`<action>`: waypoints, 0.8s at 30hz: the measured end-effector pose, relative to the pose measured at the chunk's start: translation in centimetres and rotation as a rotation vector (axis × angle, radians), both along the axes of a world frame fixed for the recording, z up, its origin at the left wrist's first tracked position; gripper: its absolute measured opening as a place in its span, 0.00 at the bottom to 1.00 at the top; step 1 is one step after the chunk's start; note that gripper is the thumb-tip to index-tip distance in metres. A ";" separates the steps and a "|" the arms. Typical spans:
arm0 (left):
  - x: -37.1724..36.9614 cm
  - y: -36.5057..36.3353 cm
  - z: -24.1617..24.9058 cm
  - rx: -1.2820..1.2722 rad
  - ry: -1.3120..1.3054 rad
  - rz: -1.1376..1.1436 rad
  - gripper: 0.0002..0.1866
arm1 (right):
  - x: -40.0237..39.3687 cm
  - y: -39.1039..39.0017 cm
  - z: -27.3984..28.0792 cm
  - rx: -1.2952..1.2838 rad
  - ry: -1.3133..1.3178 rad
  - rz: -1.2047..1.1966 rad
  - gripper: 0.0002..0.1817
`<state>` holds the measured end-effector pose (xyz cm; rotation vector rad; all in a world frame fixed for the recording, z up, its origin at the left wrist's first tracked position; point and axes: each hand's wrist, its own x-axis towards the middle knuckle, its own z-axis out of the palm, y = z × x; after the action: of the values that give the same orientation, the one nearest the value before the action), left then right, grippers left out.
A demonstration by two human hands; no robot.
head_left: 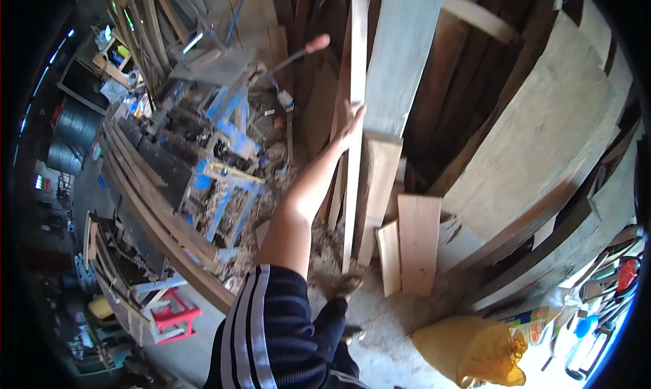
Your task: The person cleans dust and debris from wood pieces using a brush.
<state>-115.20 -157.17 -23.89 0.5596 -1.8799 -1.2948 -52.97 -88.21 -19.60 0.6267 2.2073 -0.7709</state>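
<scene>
My left hand [352, 126] is stretched out in front of me, with its fingers round a long, narrow, pale board [359, 50]. The board stands nearly upright, its lower end close to the floor by my foot. Just right of the hand is a wide grey plank [403, 57], with a shorter brown board [381, 179] below it. My right hand is out of view.
Two short boards [419, 243] lean at the centre right, near large wood sheets [536, 118]. A yellow sack [468, 348] sits at the lower right. Blue machinery [234, 121], wood shavings and long curved planks [159, 219] are on the left, with a red stool [176, 314] below.
</scene>
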 end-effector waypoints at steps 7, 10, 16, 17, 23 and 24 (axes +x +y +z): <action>-1.1 -4.1 -2.9 -0.012 -0.570 -0.082 0.30 | -3.5 -3.7 4.8 0.012 0.127 -0.033 0.13; 2.3 -1.8 3.2 0.430 -0.531 -0.381 0.21 | -2.3 -3.9 4.0 0.046 0.202 -0.073 0.11; 6.6 -0.9 2.1 -0.014 -0.687 -0.577 0.40 | 1.0 -6.2 6.9 0.062 0.163 -0.178 0.13; 8.8 2.0 3.1 -0.059 -0.769 -0.635 0.40 | 2.3 -5.7 6.3 0.055 0.153 -0.219 0.13; 23.8 13.3 3.2 -0.657 -1.077 -1.108 0.36 | 16.8 -4.0 2.8 0.051 0.097 -0.424 0.12; 26.4 15.2 3.5 -0.736 -1.107 -1.209 0.36 | 19.4 -3.6 2.6 0.041 0.083 -0.445 0.12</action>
<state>-88.84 -141.97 -20.43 -0.5171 -3.6757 -0.7047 -33.61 -91.83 -17.00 1.1483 2.1876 -0.9885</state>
